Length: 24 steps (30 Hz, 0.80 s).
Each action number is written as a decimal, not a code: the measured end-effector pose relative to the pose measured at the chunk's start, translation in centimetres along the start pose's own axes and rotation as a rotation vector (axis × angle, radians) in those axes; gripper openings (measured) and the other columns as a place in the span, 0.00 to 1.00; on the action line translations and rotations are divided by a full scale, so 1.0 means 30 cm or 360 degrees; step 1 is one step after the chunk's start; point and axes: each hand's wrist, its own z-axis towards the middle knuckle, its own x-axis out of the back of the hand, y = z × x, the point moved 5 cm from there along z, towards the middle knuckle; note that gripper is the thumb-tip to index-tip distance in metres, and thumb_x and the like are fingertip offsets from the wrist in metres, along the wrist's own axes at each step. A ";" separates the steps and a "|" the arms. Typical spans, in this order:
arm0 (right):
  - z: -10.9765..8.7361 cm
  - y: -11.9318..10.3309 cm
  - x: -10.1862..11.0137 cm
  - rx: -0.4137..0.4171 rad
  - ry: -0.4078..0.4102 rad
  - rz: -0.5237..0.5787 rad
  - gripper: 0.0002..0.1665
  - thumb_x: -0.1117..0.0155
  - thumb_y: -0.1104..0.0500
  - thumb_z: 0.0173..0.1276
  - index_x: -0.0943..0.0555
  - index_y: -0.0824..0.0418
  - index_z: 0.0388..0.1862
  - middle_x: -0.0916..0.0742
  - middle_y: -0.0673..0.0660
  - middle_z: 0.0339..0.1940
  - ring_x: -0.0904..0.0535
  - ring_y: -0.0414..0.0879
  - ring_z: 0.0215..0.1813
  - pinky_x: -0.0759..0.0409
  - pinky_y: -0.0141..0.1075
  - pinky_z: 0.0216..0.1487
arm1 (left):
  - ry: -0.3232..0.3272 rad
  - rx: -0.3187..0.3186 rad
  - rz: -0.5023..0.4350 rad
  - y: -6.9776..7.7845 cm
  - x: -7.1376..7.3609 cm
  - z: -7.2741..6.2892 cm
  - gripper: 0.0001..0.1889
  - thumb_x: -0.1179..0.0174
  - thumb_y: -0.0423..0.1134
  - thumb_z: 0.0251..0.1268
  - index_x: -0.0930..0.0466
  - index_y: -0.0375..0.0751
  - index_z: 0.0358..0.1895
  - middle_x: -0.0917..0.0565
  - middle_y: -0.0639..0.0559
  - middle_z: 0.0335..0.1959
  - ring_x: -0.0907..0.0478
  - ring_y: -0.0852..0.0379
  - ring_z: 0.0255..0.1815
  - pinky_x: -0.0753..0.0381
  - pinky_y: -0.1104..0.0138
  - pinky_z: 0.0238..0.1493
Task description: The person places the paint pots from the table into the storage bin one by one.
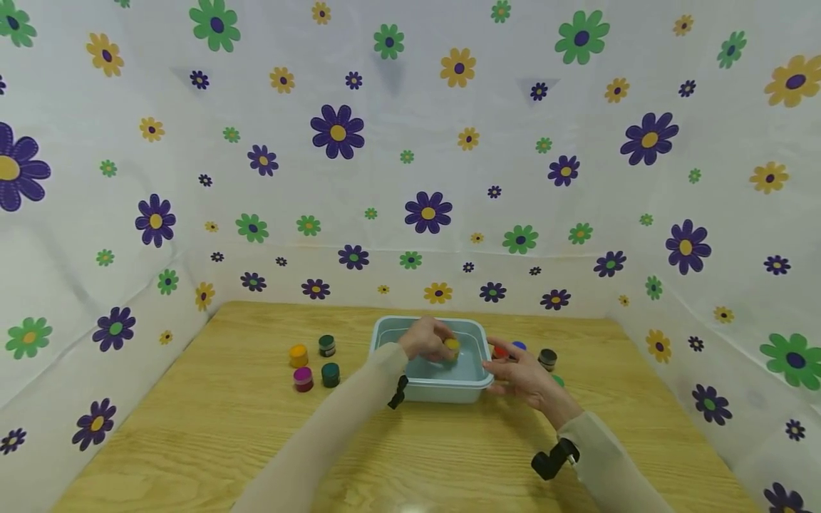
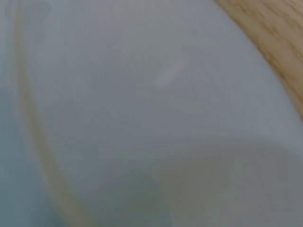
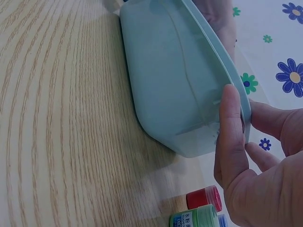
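Note:
A pale blue plastic basin stands on the table. My left hand reaches down inside it, holding a small jar with a yellow top. The left wrist view is filled by the blurred basin wall, so hand and jar do not show there. At the basin's right side, my right hand pinches the rim between thumb and fingers, as the right wrist view shows. Close under that hand are a red paint jar and a green paint jar.
Left of the basin stand an orange jar, a magenta jar, a dark green jar and a teal jar. A blue jar and a black jar sit to the right. Flower-patterned sheeting encloses the wooden table.

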 end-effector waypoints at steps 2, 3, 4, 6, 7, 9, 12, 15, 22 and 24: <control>0.002 0.002 0.003 0.0003 -0.0007 -0.0003 0.42 0.35 0.62 0.68 0.42 0.53 0.78 0.22 0.57 0.47 0.18 0.47 0.46 0.13 0.34 0.37 | 0.0004 0.0025 -0.0014 0.002 -0.003 0.000 0.23 0.28 0.25 0.49 0.17 0.34 0.53 0.16 0.40 0.46 0.22 0.58 0.26 0.13 0.64 0.34; 0.003 0.002 0.004 0.0006 -0.0013 -0.0007 0.42 0.35 0.62 0.68 0.42 0.53 0.78 0.22 0.56 0.47 0.18 0.47 0.47 0.13 0.34 0.37 | 0.0006 0.0030 -0.0006 0.004 -0.004 0.000 0.23 0.28 0.25 0.49 0.17 0.34 0.53 0.16 0.41 0.45 0.22 0.58 0.26 0.13 0.64 0.34; 0.004 0.002 0.004 0.0008 -0.0018 -0.0010 0.42 0.35 0.62 0.69 0.42 0.53 0.78 0.22 0.56 0.47 0.18 0.47 0.47 0.13 0.33 0.37 | 0.0008 0.0032 0.0012 0.007 -0.006 -0.001 0.23 0.28 0.26 0.49 0.17 0.34 0.53 0.16 0.41 0.45 0.22 0.58 0.26 0.13 0.65 0.33; 0.006 0.004 0.005 0.0011 -0.0024 -0.0012 0.42 0.35 0.62 0.69 0.42 0.54 0.78 0.22 0.56 0.46 0.18 0.47 0.47 0.13 0.33 0.37 | 0.0010 0.0031 0.0051 0.013 -0.009 -0.002 0.23 0.27 0.27 0.50 0.17 0.35 0.53 0.16 0.42 0.46 0.20 0.58 0.27 0.13 0.65 0.34; 0.007 0.004 0.006 0.0012 -0.0027 -0.0013 0.42 0.35 0.62 0.69 0.42 0.54 0.78 0.22 0.56 0.46 0.18 0.47 0.47 0.13 0.33 0.37 | 0.0013 0.0031 0.0075 0.016 -0.011 -0.003 0.22 0.27 0.28 0.50 0.17 0.36 0.53 0.16 0.42 0.47 0.19 0.58 0.28 0.13 0.66 0.34; 0.008 0.005 0.007 0.0012 -0.0030 -0.0005 0.42 0.36 0.63 0.69 0.43 0.54 0.78 0.23 0.56 0.46 0.19 0.48 0.47 0.13 0.33 0.37 | 0.0019 0.0034 0.0107 0.021 -0.014 -0.003 0.22 0.27 0.29 0.51 0.16 0.36 0.53 0.16 0.43 0.47 0.17 0.57 0.30 0.13 0.66 0.34; 0.011 0.006 0.007 0.0009 -0.0035 0.0005 0.42 0.36 0.64 0.69 0.43 0.55 0.78 0.23 0.56 0.46 0.19 0.48 0.47 0.13 0.33 0.37 | 0.0018 0.0053 0.0091 0.022 -0.016 -0.002 0.22 0.27 0.28 0.51 0.17 0.36 0.53 0.15 0.43 0.46 0.16 0.55 0.29 0.12 0.65 0.33; 0.011 0.006 0.007 0.0004 -0.0036 0.0013 0.42 0.36 0.64 0.69 0.43 0.54 0.78 0.24 0.57 0.46 0.19 0.48 0.47 0.13 0.33 0.36 | 0.0014 0.0077 0.0035 0.020 -0.019 -0.001 0.22 0.29 0.25 0.51 0.17 0.34 0.52 0.15 0.41 0.46 0.16 0.54 0.28 0.12 0.64 0.32; 0.008 0.005 0.005 0.0005 -0.0041 -0.0004 0.43 0.35 0.63 0.68 0.43 0.54 0.78 0.21 0.59 0.49 0.19 0.47 0.46 0.13 0.33 0.37 | -0.0037 0.0139 -0.0076 0.006 -0.027 -0.009 0.21 0.32 0.21 0.52 0.19 0.29 0.53 0.18 0.35 0.52 0.14 0.48 0.33 0.11 0.61 0.39; 0.008 0.005 0.004 0.0004 -0.0030 -0.0005 0.43 0.35 0.63 0.68 0.42 0.54 0.78 0.21 0.58 0.48 0.19 0.48 0.46 0.13 0.33 0.37 | -0.0066 0.0140 -0.0083 0.004 -0.031 -0.010 0.21 0.33 0.21 0.54 0.20 0.29 0.54 0.19 0.34 0.54 0.14 0.46 0.37 0.12 0.61 0.41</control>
